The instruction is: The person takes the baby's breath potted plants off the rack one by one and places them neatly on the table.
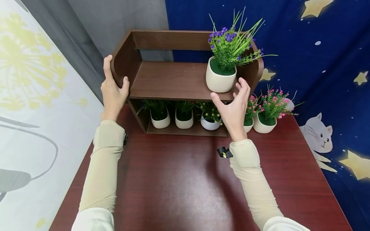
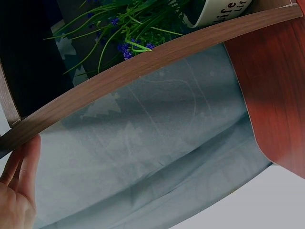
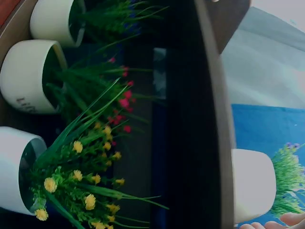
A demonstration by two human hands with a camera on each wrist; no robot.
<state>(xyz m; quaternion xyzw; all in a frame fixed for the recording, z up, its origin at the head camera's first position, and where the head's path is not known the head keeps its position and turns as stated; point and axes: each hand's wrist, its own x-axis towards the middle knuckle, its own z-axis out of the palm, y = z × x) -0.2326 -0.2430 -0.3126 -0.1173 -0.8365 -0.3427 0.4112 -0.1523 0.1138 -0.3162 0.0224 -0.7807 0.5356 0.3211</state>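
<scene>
A brown two-tier wooden shelf (image 1: 170, 78) stands on the table. Its left side panel is gripped by my left hand (image 1: 112, 96), thumb on the inner side and fingers outside; the left wrist view shows fingertips at the panel's edge. On the upper tier, toward the right end, sits a white pot with purple flowers and long grass blades (image 1: 221, 80). My right hand (image 1: 235, 112) is just in front of this pot, thumb and fingers spread apart, holding nothing. In the right wrist view its fingertips (image 3: 290, 219) show beside the pot's lower edge.
In the lower tier stand several white pots, including one with yellow flowers (image 3: 14, 171) and one with red flowers (image 3: 28, 78). Right of the shelf are two pots with pink flowers, the outer one (image 1: 264, 125) near the star-patterned curtain (image 1: 341, 73). A grey curtain (image 1: 115, 19) hangs behind.
</scene>
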